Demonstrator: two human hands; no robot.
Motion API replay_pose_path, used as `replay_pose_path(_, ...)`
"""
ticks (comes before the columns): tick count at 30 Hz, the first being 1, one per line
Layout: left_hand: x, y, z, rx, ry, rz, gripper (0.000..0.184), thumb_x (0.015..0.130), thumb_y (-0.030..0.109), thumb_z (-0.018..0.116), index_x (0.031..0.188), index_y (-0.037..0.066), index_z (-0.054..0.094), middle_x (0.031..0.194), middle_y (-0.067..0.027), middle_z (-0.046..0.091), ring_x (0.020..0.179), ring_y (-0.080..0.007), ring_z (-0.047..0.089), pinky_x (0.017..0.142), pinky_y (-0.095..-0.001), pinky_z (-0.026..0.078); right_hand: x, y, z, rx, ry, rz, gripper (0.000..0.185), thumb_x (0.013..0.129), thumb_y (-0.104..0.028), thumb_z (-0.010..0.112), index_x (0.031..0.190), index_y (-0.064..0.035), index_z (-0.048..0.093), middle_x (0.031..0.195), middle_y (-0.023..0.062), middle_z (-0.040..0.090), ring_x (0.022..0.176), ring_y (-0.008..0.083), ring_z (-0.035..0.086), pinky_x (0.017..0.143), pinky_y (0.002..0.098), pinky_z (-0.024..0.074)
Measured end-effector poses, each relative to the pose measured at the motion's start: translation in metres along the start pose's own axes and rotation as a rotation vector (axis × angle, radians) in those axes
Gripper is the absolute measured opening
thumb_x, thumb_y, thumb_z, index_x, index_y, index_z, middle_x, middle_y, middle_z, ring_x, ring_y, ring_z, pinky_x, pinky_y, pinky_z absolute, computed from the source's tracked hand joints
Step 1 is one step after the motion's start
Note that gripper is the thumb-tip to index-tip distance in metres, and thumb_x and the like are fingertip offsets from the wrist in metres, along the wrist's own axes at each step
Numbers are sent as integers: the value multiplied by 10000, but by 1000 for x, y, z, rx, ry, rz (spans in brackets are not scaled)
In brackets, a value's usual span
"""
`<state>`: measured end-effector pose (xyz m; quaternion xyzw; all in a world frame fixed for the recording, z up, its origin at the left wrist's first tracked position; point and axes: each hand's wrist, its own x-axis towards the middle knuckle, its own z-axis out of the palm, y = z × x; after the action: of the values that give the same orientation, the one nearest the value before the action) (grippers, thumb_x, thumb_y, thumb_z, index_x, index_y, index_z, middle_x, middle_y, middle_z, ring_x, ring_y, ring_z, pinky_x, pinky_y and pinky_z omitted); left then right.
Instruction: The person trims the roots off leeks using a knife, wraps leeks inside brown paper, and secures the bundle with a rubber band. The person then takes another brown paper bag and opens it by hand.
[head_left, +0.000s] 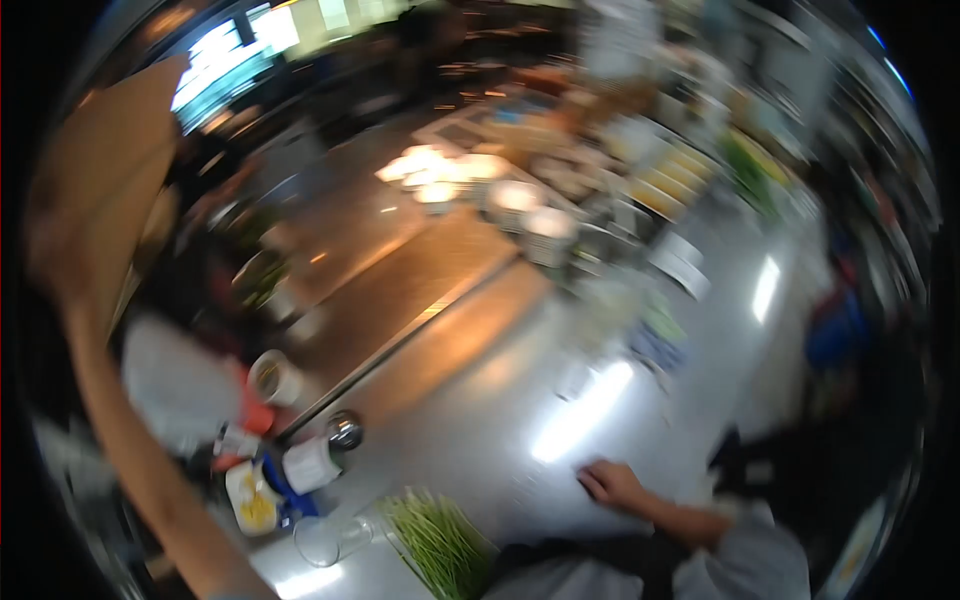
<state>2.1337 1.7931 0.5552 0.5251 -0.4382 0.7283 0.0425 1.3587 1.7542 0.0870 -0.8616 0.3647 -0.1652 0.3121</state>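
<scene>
At the far left my left hand [58, 250] is raised, smeared by motion, against a large flat brown board [120, 170] that stands upright; its fingers are wrapped against the board. My right hand [612, 484] rests low over the steel counter [500, 440], its fingers curled, and I cannot make out anything in them. A bunch of long green stalks [435, 540] lies on the counter at the bottom, to the left of my right hand.
Stacked plates [548, 235] stand mid-counter beside a metal strip. Near the left edge are a white tub with yellow pieces [252, 497], a white container [312, 464] and a shiny metal bowl [344, 430]. Trays of yellow food [672, 182] sit farther back. A dark-clothed person [840, 420] is at right.
</scene>
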Motion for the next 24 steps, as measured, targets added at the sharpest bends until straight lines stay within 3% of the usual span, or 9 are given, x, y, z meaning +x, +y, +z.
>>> replay_pose_path(2,175,117,-199,-123,345,-264,265,963,160,434,1021,-98,454,785,-160,584,581,-246,596,524,-273,537,5,8,9,275,68,58,288,929,-271,509,929,-20,651,806,120,641,673,243,619,614,331,499)
replay_pose_path(3,199,116,-204,-315,275,-510,234,955,148,443,973,-83,477,754,-155,581,572,-234,591,503,-266,517,12,-9,-2,889,-104,448,314,972,-278,430,1008,-40,632,766,72,608,685,150,601,618,284,499)
replay_pose_path(5,243,154,-229,-527,195,-750,212,948,137,452,925,-68,499,722,-150,577,563,-222,585,483,-260,496,26,-47,-42,1075,-93,382,310,989,-253,391,1115,-37,575,784,35,561,705,101,573,641,245,488)
replay_pose_path(7,301,248,-323,-435,362,-14,224,945,131,452,892,-78,512,704,-144,571,562,-230,586,494,-290,498,24,-80,-95,1211,-119,268,307,989,-231,390,1154,-20,539,830,36,560,719,102,571,657,239,479)
replay_pose_path(11,353,354,-390,-795,307,-7,208,935,162,489,987,-28,556,895,-182,652,676,-266,643,597,-289,534,-16,-94,-195,1239,-95,-24,344,982,-221,400,1243,-9,475,1003,69,572,853,137,592,710,250,475)
replay_pose_path(13,358,417,-423,-1006,53,-157,358,855,318,615,1127,88,576,984,-72,639,894,-202,632,741,-300,505,-39,-88,-226,1196,107,-80,353,980,-208,406,1272,-14,453,1058,78,563,927,149,581,725,256,481)
replay_pose_path(14,362,448,-444,-1024,127,-153,328,826,318,644,1046,78,597,882,-89,649,800,-257,639,702,-352,500,-50,-79,-239,1146,307,-142,368,977,-194,413,1300,-19,430,1113,86,554,1001,161,570,739,262,487)
replay_pose_path(18,385,561,-490,-1315,-226,99,259,791,225,659,889,43,503,831,-116,621,750,-348,605,619,-408,472,-90,3,-282,984,146,222,358,962,-98,377,1304,2,419,1181,120,533,1055,187,553,796,276,478)
replay_pose_path(24,434,719,-508,-1084,-128,425,186,690,40,627,805,44,481,721,-133,591,623,-263,641,467,-350,486,-155,129,-335,1369,148,77,527,819,53,371,1342,-2,359,1261,148,481,1125,223,511,890,317,434)
